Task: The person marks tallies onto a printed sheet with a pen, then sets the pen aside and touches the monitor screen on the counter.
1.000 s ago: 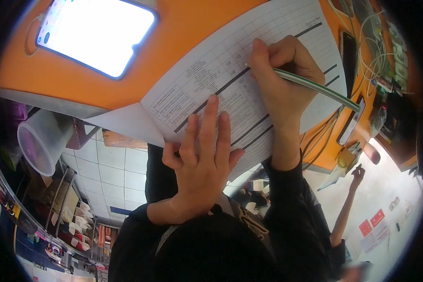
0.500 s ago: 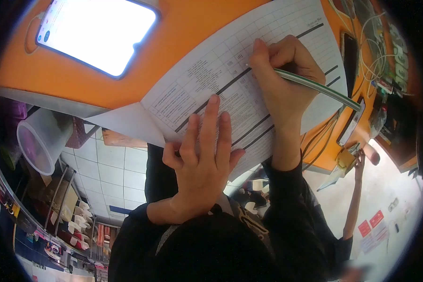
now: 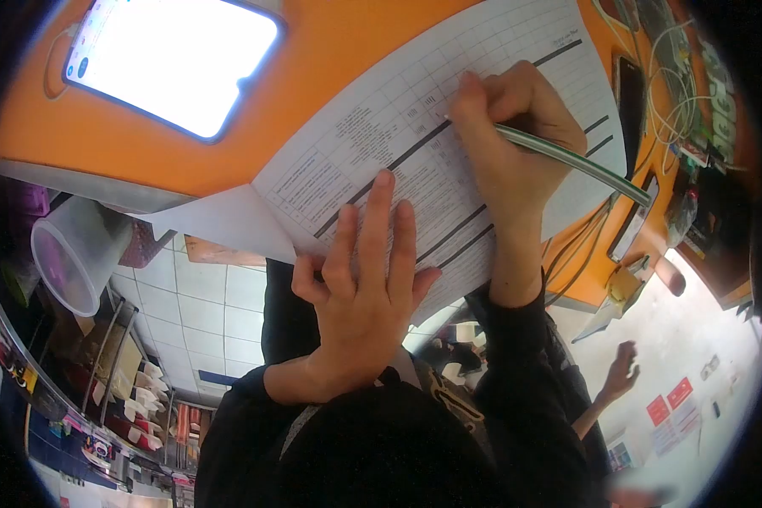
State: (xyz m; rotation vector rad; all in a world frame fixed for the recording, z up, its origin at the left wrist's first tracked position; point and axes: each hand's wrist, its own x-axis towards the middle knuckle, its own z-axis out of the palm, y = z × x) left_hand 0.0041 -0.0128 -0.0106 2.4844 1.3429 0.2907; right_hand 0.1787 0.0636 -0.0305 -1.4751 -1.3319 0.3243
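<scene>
A printed paper form (image 3: pixel 313 169) with tables and dark bars lies over the orange desk (image 3: pixel 330 51), and its lower left corner folds past the desk edge. My right hand (image 3: pixel 516 135) is closed around a pen (image 3: pixel 576 161), green and white striped, whose tip is at the form's upper middle, beside a dark bar. Flat on the lower part of the sheet rests my left hand (image 3: pixel 360 279), its fingers spread and holding nothing.
A phone with a bright screen (image 3: pixel 173 63) lies at the upper left. Cables (image 3: pixel 652 110), a dark phone (image 3: pixel 627 93) and another phone (image 3: pixel 633 218) are on the right. A translucent bin (image 3: pixel 76 254) stands below left. Another person's hand (image 3: pixel 622 372) is at lower right.
The other person's hand has drawn back from the desk's right end, down and to the left. My two hands, the pen and the form have barely moved.
</scene>
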